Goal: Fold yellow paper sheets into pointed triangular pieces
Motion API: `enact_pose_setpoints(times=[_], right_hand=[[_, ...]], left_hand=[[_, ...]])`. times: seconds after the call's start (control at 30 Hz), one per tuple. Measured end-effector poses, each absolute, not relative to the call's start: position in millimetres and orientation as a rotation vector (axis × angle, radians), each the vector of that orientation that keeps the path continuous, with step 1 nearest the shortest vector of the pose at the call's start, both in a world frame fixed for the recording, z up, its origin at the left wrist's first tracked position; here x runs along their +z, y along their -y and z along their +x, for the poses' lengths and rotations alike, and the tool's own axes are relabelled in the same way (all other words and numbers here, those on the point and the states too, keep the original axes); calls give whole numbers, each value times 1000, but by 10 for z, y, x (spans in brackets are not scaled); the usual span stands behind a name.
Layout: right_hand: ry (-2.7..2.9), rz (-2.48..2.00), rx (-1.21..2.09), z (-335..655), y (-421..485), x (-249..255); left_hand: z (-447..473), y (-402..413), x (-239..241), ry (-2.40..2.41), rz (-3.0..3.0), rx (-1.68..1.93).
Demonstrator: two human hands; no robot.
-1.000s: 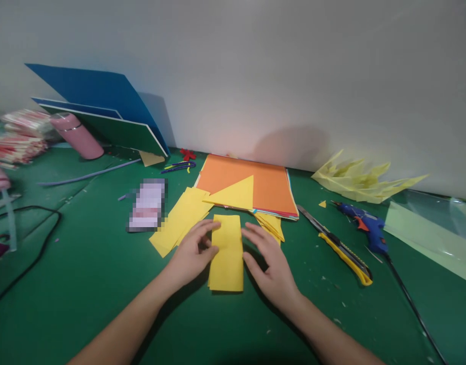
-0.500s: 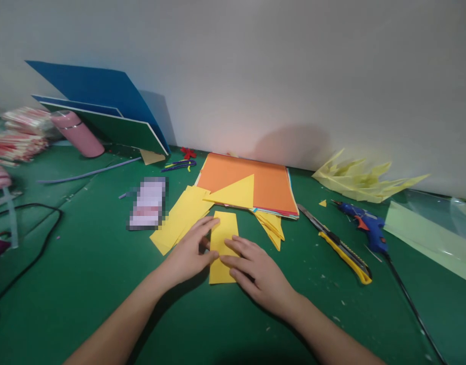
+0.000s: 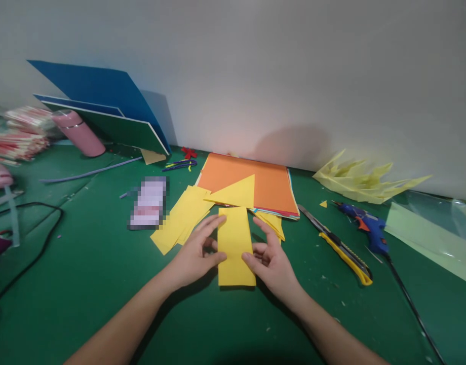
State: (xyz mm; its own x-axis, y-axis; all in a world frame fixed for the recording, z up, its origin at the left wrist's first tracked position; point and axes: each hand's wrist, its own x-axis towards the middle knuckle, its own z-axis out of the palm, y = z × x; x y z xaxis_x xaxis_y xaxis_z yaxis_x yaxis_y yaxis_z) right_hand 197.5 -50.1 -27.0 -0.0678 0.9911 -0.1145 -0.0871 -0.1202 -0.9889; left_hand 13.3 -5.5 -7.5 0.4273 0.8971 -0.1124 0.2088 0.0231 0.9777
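Plain grey-white wall [image 3: 278, 66] behind green table [image 3: 84, 274]; soft, even light.

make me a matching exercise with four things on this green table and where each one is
Things:
1 yellow paper strip
2 utility knife
3 glue gun
4 pink bottle

Places:
A far left, by the blue boards
B furthest right of the four
C between the left hand and right hand
D just right of the orange sheets

Pairs: 1-C, 2-D, 3-B, 4-A
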Motion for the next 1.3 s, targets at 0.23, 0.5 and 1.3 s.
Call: enact_pose_setpoints(times=[0.23,0.5,1.3], right_hand=[[1246,-1264,1240,1963,500,-335],[1603,-1354,795,1976,514,-380],[2289,-1310,454,1966,529,-258]], left_hand=[[131,35,-95,-1050,1486,687],[101,42,-69,-1141,1670,633],[88,87,-51,-1224,1867,494]])
